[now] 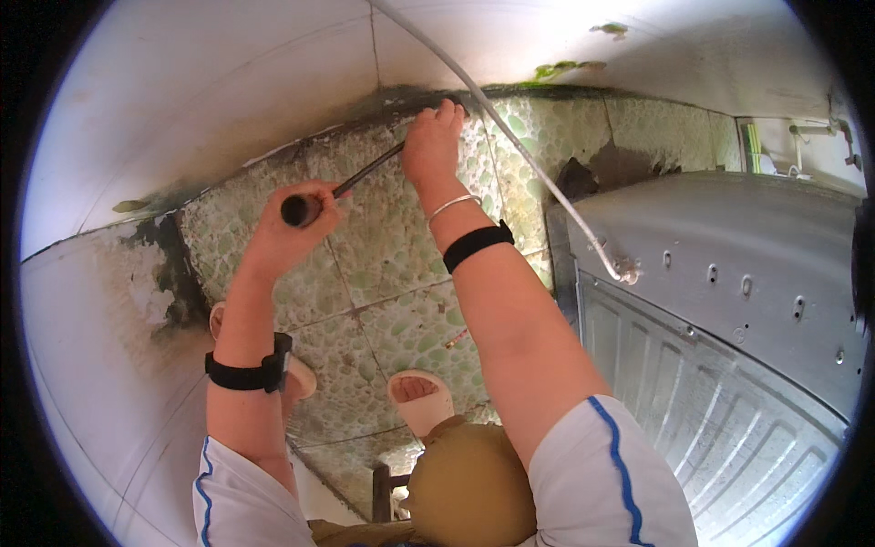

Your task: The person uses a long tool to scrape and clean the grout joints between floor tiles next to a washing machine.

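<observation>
My left hand (301, 215) is closed around the dark, round-ended handle of a long thin tool; the handle's end faces the camera. From it a dark metal shaft (369, 171) slants up and right to my right hand (432, 143). That hand lies low against the dirty joint where the tiled floor (383, 273) meets the white wall, its fingers pointing towards the wall. The shaft passes under my right hand, which hides the tool's far end. Its grip on the shaft is not plainly visible. Dark grime and green growth (554, 70) line the foot of the wall.
A pale hose or pipe (506, 130) crosses from the top to a grey metal appliance panel (711, 239) at right. Dark debris (576, 179) lies by the panel. A small striped object (456, 338) rests on the floor. A wooden leg (381, 492) stands near my sandalled feet.
</observation>
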Action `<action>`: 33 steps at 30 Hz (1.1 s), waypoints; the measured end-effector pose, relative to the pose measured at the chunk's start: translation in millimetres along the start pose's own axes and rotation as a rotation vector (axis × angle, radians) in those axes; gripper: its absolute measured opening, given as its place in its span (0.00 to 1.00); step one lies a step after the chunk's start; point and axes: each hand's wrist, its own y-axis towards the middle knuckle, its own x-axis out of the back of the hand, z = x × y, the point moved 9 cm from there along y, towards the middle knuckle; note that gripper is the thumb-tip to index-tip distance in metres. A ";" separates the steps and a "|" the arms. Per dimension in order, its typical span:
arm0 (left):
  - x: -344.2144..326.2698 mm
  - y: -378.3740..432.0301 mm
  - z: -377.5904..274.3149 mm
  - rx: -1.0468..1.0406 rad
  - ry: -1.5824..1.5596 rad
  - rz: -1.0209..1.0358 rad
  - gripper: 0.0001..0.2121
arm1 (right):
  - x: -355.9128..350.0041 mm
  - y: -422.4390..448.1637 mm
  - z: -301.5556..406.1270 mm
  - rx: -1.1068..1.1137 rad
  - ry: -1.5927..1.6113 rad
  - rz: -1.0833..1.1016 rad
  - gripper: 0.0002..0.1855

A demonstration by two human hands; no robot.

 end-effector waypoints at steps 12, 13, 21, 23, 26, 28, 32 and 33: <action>0.2 13.1 -33.0 -0.176 0.051 -0.079 0.04 | 13.6 7.0 -23.2 -0.102 0.356 -0.083 0.15; -4.6 13.3 -25.6 -0.109 0.056 -0.044 0.05 | 13.8 0.2 -24.6 -0.106 0.348 -0.075 0.15; 2.8 -29.6 -14.1 -0.037 0.069 0.008 0.06 | 22.6 -27.0 20.5 0.104 0.135 0.105 0.15; -8.6 -10.8 -28.1 -0.102 -0.053 -0.160 0.05 | 22.1 -8.7 -15.1 0.022 0.316 -0.061 0.14; -17.5 5.7 -42.3 -0.046 -0.019 -0.072 0.05 | 27.1 8.8 -23.8 0.003 0.362 -0.056 0.13; -24.4 -5.3 -19.7 -0.020 -0.030 -0.094 0.05 | 26.1 1.0 -12.1 0.085 0.213 0.072 0.13; -54.2 -53.1 -15.4 -0.106 -0.047 -0.158 0.04 | 20.5 -38.4 -1.9 0.187 0.137 0.084 0.14; -62.9 -54.0 -21.5 -0.106 -0.044 -0.158 0.04 | 20.2 -38.3 -6.6 0.185 0.140 0.084 0.14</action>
